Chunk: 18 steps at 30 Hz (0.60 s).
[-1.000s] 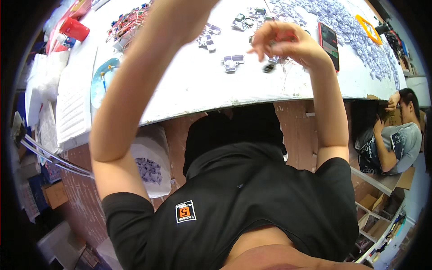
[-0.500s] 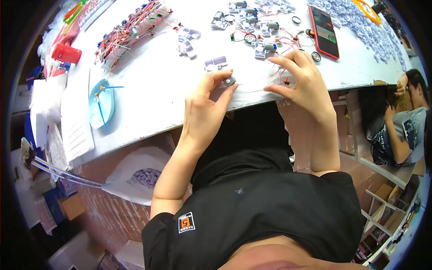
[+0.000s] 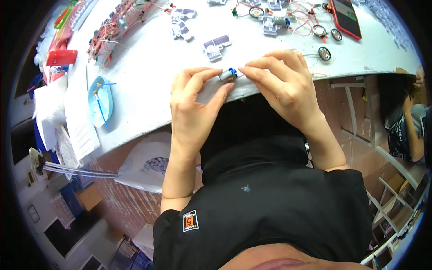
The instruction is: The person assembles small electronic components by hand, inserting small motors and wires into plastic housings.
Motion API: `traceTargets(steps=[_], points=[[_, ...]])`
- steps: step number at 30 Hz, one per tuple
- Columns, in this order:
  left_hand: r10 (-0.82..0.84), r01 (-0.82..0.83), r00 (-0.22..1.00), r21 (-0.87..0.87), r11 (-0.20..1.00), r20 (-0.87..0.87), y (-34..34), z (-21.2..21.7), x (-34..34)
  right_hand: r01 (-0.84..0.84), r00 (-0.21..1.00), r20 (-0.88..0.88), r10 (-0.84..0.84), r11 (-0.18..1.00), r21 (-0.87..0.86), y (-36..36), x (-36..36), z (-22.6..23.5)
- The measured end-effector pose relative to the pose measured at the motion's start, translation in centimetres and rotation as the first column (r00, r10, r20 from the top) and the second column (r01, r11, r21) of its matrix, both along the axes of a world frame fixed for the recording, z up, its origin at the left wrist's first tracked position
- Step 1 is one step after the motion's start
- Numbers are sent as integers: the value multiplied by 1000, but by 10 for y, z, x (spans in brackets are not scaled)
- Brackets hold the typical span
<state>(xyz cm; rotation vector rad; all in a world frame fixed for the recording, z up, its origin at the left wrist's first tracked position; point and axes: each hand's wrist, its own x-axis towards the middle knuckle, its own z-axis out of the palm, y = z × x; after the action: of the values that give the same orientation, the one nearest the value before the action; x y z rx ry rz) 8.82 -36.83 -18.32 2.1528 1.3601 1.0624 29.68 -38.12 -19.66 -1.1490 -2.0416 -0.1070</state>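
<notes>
Between the thumb and fingers of my left hand (image 3: 192, 100) is a small silver motor (image 3: 227, 74) with a blue end cap, held just above the table's near edge. My right hand (image 3: 288, 89) is closed in a pinch right beside the blue end. A thin wire seems to be at its fingertips, though little of it shows. Beyond that hand a small round speaker (image 3: 324, 53) lies on the table, a wire running from it toward my fingers. A clear purple-grey plastic housing (image 3: 217, 47) rests a little beyond my left fingers.
More plastic housings (image 3: 181, 29) and a heap of red-wired parts (image 3: 118, 27) lie farther left. A housing with a motor (image 3: 272, 25) sits at the back. Other things are a red phone (image 3: 345, 18), a blue dish (image 3: 101, 105) with brushes, and a seated person (image 3: 407, 130) at right.
My left hand has turned the motor so its blue end faces right. My right hand has moved left to the motor, its fingers coming together. The view has shifted, and the speaker lies nearer.
</notes>
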Motion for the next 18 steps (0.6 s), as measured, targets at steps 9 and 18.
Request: traceTargets(steps=[9, 18], points=[[-70, 72, 997, -50, 996, 27, 5, -2, -8, 4, 1000, -31, -5, 998, -61, 5, -11, 10], [-109, 111, 993, -55, 992, 35, 3, -3, -10, 4, 999, -42, -8, 994, -112, 8, -16, 8]])
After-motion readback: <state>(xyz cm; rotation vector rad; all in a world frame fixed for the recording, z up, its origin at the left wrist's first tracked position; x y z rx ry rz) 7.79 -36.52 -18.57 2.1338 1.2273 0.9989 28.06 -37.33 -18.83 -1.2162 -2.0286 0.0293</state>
